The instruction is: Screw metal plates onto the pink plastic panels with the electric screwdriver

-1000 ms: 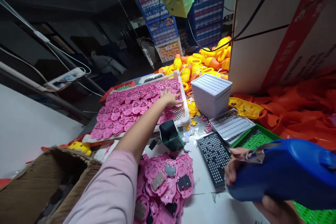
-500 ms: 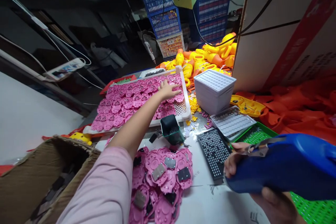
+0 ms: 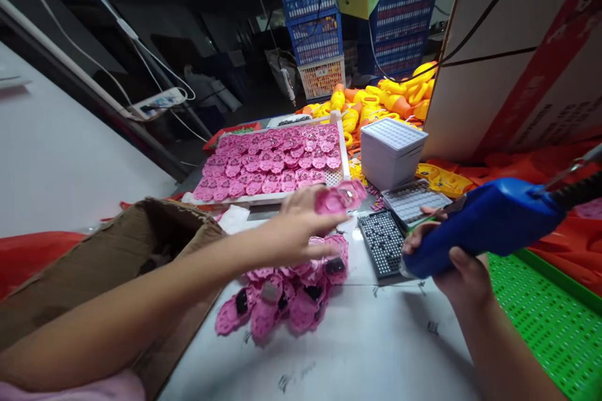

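Note:
In my left hand (image 3: 301,229) is a pink plastic toy part (image 3: 347,195), gripped at its left side and blurred by motion. Below that hand lies a heap of similar pink parts (image 3: 301,310), some with black or grey plates on them. My right hand (image 3: 468,272) is wrapped round a blue electric screwdriver (image 3: 493,219), tilted with its cable end up to the right. The tool's front end is near a black perforated tray (image 3: 383,244) of small pieces; its tip is hard to make out.
Behind, a white tray (image 3: 345,166) bears rows of pink parts. A stack of white trays (image 3: 392,150) stands right of it, before yellow toy pieces (image 3: 371,100). An open cardboard box (image 3: 113,250) sits at left. A green perforated crate (image 3: 540,319) is at right.
My left hand has come back from the white tray toward me, now with a pink part in it. The screwdriver stays in my right hand. The view has shifted, and the dark green cup is now hidden.

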### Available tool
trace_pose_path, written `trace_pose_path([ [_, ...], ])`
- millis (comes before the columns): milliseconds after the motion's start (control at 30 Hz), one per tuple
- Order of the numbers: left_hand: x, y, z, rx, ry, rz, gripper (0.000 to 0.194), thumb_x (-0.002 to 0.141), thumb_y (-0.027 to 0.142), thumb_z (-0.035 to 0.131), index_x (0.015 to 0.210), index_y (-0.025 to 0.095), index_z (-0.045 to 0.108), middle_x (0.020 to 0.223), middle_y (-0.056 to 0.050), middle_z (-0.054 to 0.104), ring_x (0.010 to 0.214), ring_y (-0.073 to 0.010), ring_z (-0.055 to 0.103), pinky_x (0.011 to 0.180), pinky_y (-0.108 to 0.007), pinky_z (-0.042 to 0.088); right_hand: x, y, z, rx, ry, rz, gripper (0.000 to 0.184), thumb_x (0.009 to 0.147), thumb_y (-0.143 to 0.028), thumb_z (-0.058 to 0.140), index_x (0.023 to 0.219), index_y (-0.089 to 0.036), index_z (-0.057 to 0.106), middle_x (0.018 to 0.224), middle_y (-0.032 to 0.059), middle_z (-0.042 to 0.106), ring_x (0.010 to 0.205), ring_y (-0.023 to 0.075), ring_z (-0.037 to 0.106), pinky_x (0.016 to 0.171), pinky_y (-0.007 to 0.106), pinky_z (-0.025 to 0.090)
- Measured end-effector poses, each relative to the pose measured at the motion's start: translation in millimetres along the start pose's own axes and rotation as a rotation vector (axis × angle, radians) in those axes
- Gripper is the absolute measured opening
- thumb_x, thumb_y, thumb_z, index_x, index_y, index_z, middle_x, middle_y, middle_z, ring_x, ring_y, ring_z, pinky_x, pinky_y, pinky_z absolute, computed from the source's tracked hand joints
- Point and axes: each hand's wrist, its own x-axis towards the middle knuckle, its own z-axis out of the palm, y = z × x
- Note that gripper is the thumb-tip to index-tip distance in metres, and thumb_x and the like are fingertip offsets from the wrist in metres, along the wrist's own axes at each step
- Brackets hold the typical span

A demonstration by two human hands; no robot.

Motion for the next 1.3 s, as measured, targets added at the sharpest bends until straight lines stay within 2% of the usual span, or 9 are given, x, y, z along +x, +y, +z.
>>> trace_pose_path([
  [133, -42, 58, 37.4, -0.101, -0.206, 0.154, 0.057, 0.078, 0.059, 0.061, 0.131, 0.041, 0.05, 0.143, -0.015, 0.029, 0.129, -0.0475, 0.028, 0.094, -0.069, 0.033, 2, -6, 1, -0.002, 0.064, -0.01, 0.05, 0.059, -0.044, 0.073, 0.1, -0.024, 0.051, 0.065, 0.002, 0.061, 0.06, 0.0173, 0.061, 0.057, 0.031, 0.054],
  [233, -60, 84, 66.1, -0.132, -0.296, 0.23, 0.059, 0.079, 0.063, 0.057, 0.132, 0.038, 0.051, 0.14, -0.019, 0.034, 0.126, -0.0489, 0.034, 0.093, -0.07, 0.031, 4, -8, 3, -0.003, 0.102, -0.017, 0.054, 0.054, -0.043, 0.074, 0.099, -0.024, 0.051, 0.063, 0.002, 0.062, 0.056, 0.0172, 0.06, 0.054, 0.03, 0.053],
  [467, -62, 90, 106.6, -0.124, -0.371, 0.221, 0.053, 0.084, 0.063, 0.049, 0.127, 0.032, 0.057, 0.137, -0.023, 0.04, 0.127, -0.0472, 0.035, 0.095, -0.069, 0.028, 5, -3, 9, -0.016, 0.121, -0.007, 0.055, 0.049, -0.044, 0.076, 0.094, -0.023, 0.053, 0.062, 0.001, 0.062, 0.051, 0.0183, 0.058, 0.047, 0.032, 0.05],
  [700, -64, 88, 106.1, -0.19, -0.503, 0.16, 0.054, 0.083, 0.058, 0.055, 0.129, 0.029, 0.056, 0.15, -0.022, 0.026, 0.137, -0.0521, 0.014, 0.097, -0.074, 0.019, 3, -8, 12, -0.016, 0.133, 0.002, 0.065, 0.046, -0.046, 0.078, 0.101, -0.02, 0.057, 0.061, 0.0024, 0.061, 0.052, 0.0197, 0.059, 0.044, 0.035, 0.05],
  [800, -61, 89, 81.5, -0.233, -0.426, 0.227, 0.037, 0.084, 0.048, 0.058, 0.112, 0.024, 0.067, 0.139, -0.018, 0.047, 0.132, -0.0443, 0.035, 0.099, -0.064, 0.031, 5, -10, 13, -0.007, 0.157, -0.01, 0.064, 0.043, -0.046, 0.079, 0.098, -0.019, 0.058, 0.062, 0.0025, 0.061, 0.051, 0.0197, 0.058, 0.041, 0.035, 0.05],
  [900, -45, 62, 46.6, -0.327, -0.313, 0.067, 0.022, 0.088, 0.032, 0.053, 0.088, 0.02, 0.071, 0.087, -0.006, 0.072, 0.083, -0.0193, 0.065, 0.078, -0.032, 0.049, 5, -11, 14, 0.009, 0.166, -0.032, 0.058, 0.045, -0.042, 0.078, 0.096, -0.022, 0.057, 0.072, 0.0022, 0.064, 0.052, 0.0176, 0.058, 0.042, 0.034, 0.05],
  [1033, -11, -21, 19.8, -0.097, -0.087, -0.494, 0.023, 0.081, 0.038, 0.061, 0.08, 0.018, 0.071, 0.078, -0.004, 0.07, 0.07, -0.0177, 0.062, 0.062, -0.026, 0.042, 5, -11, 14, 0.025, 0.174, -0.063, 0.052, 0.049, -0.037, 0.075, 0.096, -0.024, 0.055, 0.074, 0.0005, 0.063, 0.053, 0.0163, 0.058, 0.042, 0.032, 0.051],
  [1167, 15, -100, 39.7, -0.001, -0.142, -0.651, 0.02, 0.074, 0.033, 0.07, 0.07, 0.013, 0.068, 0.071, -0.005, 0.067, 0.074, -0.0204, 0.062, 0.065, -0.027, 0.042, 5, -10, 15, 0.038, 0.185, -0.071, 0.05, 0.049, -0.034, 0.075, 0.093, -0.022, 0.056, 0.077, 0.0011, 0.064, 0.053, 0.0162, 0.059, 0.041, 0.032, 0.05],
  [1300, 28, -137, 74.1, -0.002, -0.299, -0.733, 0.026, 0.086, 0.038, 0.062, 0.086, 0.012, 0.063, 0.085, -0.002, 0.065, 0.078, -0.0152, 0.062, 0.074, -0.032, 0.051, 5, -11, 17, 0.043, 0.177, -0.058, 0.05, 0.045, -0.037, 0.078, 0.088, -0.021, 0.058, 0.081, 0.0017, 0.065, 0.052, 0.0166, 0.058, 0.039, 0.033, 0.049],
])
